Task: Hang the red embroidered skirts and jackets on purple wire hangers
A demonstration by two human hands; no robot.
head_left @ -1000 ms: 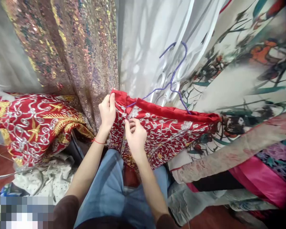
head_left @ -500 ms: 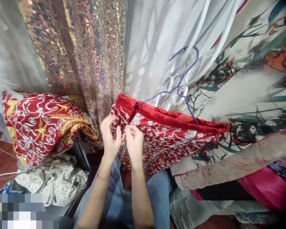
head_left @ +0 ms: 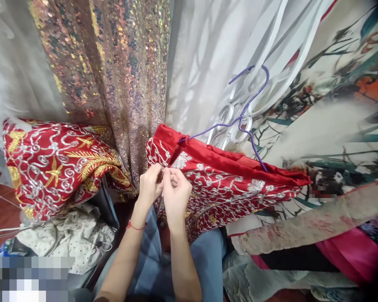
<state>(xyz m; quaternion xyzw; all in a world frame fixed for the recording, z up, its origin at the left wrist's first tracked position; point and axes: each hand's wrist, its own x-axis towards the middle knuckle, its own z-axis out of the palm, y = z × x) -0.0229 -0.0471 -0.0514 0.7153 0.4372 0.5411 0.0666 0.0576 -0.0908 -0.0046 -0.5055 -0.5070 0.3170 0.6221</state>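
Note:
A red skirt [head_left: 220,176] with silver and gold embroidery and a plain red waistband hangs tilted from a purple hanger [head_left: 219,125]. The waistband has a split near its left end, by the hanger's arm. Just below that split, my left hand [head_left: 150,184] is closed in a pinch in front of the cloth. Beside it, my right hand [head_left: 177,191] is curled with thumb and forefinger pressed together. The fingertips of both hands meet close to the skirt's opening. Whatever lies between them is too small or hidden to make out.
To the left, more red embroidered cloth [head_left: 59,172] rests above a white dotted cloth [head_left: 78,239]. A sequined curtain [head_left: 122,75] hangs behind. White scrolled metalwork [head_left: 271,50] stands behind the hanger. Printed fabric [head_left: 343,126] and a pink cloth [head_left: 355,256] lie to the right.
My left hand's raised, loose fingers have come down and closed, meeting my right fingertips. My right hand has moved slightly. The hanger and the skirt's right end appear shifted slightly right and down.

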